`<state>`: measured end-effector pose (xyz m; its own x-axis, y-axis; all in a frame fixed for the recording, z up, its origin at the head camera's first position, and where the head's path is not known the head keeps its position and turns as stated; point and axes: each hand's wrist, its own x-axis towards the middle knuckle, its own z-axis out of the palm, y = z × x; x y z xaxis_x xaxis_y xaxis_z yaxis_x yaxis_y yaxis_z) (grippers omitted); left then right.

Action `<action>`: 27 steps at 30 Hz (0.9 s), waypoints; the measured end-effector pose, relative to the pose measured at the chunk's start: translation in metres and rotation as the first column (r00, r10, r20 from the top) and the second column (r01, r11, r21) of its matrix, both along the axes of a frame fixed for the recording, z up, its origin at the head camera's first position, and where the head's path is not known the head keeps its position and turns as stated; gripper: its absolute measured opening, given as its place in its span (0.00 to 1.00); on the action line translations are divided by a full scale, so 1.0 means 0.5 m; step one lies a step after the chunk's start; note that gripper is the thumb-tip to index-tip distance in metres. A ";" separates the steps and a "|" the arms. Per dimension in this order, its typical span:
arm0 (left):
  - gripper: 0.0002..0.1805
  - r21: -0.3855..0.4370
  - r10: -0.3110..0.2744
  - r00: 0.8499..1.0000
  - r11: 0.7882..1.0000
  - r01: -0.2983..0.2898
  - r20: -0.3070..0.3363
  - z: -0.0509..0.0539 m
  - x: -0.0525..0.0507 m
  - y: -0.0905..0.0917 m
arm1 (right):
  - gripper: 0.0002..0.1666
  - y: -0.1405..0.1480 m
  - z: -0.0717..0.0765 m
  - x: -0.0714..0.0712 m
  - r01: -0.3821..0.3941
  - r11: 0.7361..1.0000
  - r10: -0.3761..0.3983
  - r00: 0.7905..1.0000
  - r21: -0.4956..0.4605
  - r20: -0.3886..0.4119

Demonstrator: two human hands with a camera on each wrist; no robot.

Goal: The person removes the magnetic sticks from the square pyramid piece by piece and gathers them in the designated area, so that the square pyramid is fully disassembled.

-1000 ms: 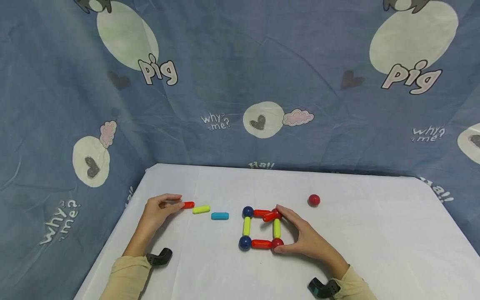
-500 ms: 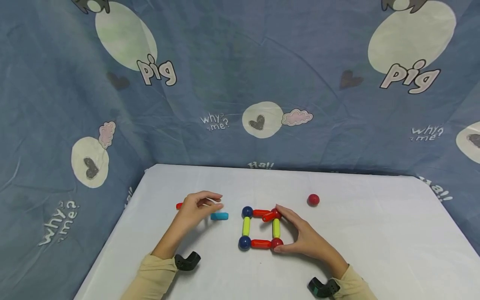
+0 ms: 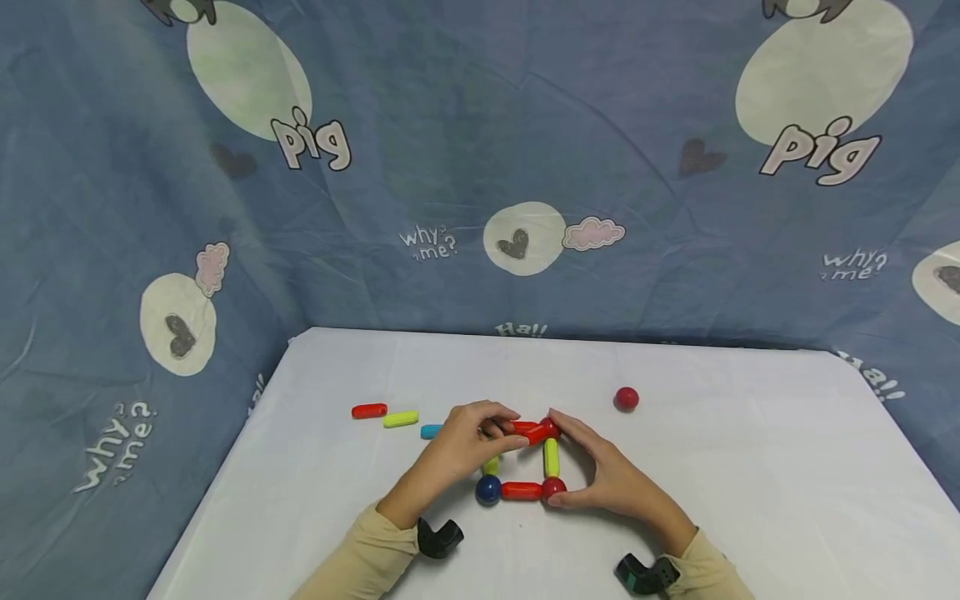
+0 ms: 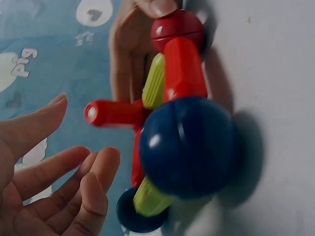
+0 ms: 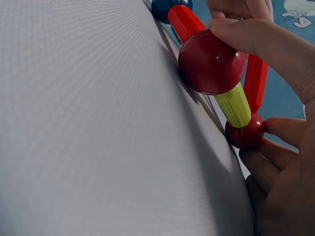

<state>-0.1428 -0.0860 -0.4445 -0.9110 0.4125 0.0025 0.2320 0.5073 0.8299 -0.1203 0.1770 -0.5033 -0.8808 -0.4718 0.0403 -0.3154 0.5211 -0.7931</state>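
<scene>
A square of magnetic rods and balls lies on the table, with red rods [image 3: 521, 491], yellow-green rods [image 3: 552, 457], red balls [image 3: 554, 488] and a blue ball [image 3: 488, 490] showing. From its far right ball, a further red rod [image 4: 114, 113] sticks up. My right hand [image 3: 618, 475] holds the right side, thumb on the near red ball [image 5: 211, 62] and fingertips at the far one [image 5: 245, 131]. My left hand [image 3: 467, 440] hovers over the far left corner, hiding the blue ball there from the head view. Its fingers [image 4: 81, 191] are apart from the upright rod.
Left of the square lie a loose red rod [image 3: 369, 411], a yellow-green rod [image 3: 401, 418] and a partly hidden blue rod [image 3: 430, 432]. One loose red ball [image 3: 627, 398] sits farther back on the white table [image 3: 750, 467]. A blue printed cloth [image 3: 420, 167] hangs behind.
My left hand has moved right, from the loose red rod past the other rods to the square. The loose rods stay where they were. The right hand keeps its hold.
</scene>
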 end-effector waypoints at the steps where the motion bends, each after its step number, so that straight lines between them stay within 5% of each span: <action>1: 0.21 -0.006 -0.004 1.000 1.000 0.004 -0.003 -0.002 0.000 0.006 | 0.65 0.000 -0.001 0.000 -0.002 1.000 0.002 1.000 -0.002 -0.001; 12: 0.19 -0.060 -0.005 1.000 0.998 0.005 0.001 -0.014 -0.002 0.045 | 0.65 0.002 0.004 0.002 -0.007 1.000 0.007 1.000 -0.023 -0.004; 27: 0.13 -0.081 -0.030 0.999 0.996 0.027 -0.039 -0.018 -0.002 0.042 | 0.65 0.000 0.002 0.000 -0.001 1.000 0.001 1.000 -0.028 0.002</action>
<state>-0.1439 -0.0651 -0.4536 -0.8988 0.4383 0.0044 0.2791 0.5646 0.7767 -0.1201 0.1771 -0.5022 -0.8804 -0.4714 0.0518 -0.3146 0.4988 -0.8076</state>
